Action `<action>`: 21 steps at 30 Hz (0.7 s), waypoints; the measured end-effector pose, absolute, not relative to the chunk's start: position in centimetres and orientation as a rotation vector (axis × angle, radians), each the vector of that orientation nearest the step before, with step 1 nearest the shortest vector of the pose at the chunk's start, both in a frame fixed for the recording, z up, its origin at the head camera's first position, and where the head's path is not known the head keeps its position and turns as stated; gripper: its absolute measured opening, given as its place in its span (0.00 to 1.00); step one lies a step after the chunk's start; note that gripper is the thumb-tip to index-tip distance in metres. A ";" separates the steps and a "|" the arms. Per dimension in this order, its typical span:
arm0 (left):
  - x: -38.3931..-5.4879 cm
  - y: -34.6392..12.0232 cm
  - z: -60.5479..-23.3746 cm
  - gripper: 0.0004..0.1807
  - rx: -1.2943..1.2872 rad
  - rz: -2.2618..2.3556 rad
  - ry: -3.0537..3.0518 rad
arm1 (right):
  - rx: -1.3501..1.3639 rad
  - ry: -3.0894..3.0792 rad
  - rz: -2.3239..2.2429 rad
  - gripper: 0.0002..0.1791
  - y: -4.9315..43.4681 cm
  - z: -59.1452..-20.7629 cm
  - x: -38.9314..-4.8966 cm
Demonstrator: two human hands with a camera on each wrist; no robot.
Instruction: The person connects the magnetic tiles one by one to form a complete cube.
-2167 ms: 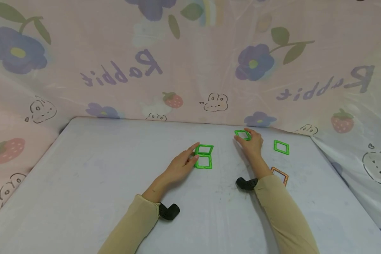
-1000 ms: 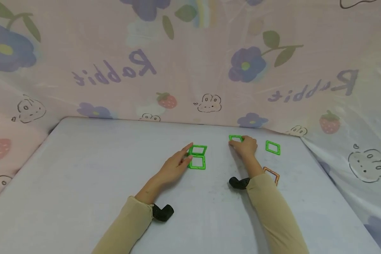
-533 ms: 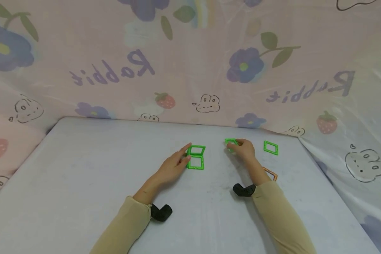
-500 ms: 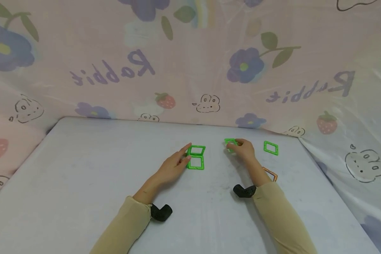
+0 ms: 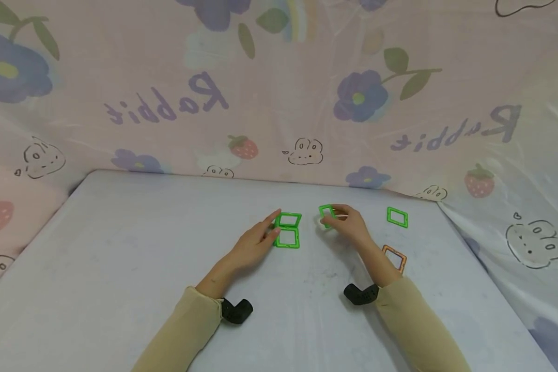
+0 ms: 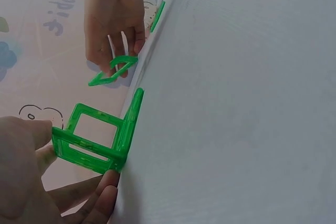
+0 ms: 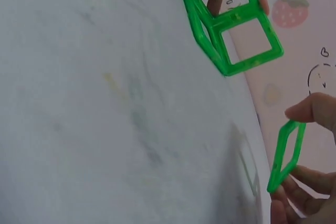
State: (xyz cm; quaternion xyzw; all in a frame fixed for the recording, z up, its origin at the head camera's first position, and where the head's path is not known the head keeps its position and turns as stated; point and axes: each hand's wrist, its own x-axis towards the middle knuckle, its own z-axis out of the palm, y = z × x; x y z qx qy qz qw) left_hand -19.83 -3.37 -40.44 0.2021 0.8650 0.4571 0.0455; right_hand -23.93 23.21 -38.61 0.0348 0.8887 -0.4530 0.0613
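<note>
Near the middle of the table, my left hand [image 5: 248, 248] holds a joined piece of green square magnetic tiles [image 5: 288, 227], thumb at one edge and fingers at another. In the left wrist view these tiles [image 6: 89, 144] meet at angles, one lying along the table and others standing up from it. Just to their right, my right hand [image 5: 351, 225] pinches a single green square magnetic tile [image 5: 325, 206] between thumb and fingers. The right wrist view shows this single tile [image 7: 279, 153] tilted on edge, apart from the joined tiles [image 7: 239, 17], with its shadow on the table.
A loose green square tile [image 5: 397, 210] lies at the right of the table [image 5: 121, 258]. Closer in, an orange square tile [image 5: 395, 250] lies partly behind the right forearm. A printed curtain [image 5: 279, 103] hangs along the back and sides.
My right hand has brought its green tile leftward, nearer the joined tiles, and turned it more upright. The orange tile shows more beside the forearm. My left hand keeps its place.
</note>
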 end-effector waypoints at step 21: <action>-19.8 -3.4 -40.3 0.28 0.624 1.401 2.638 | -0.103 2.605 -1.554 0.40 22.2 -38.8 -22.9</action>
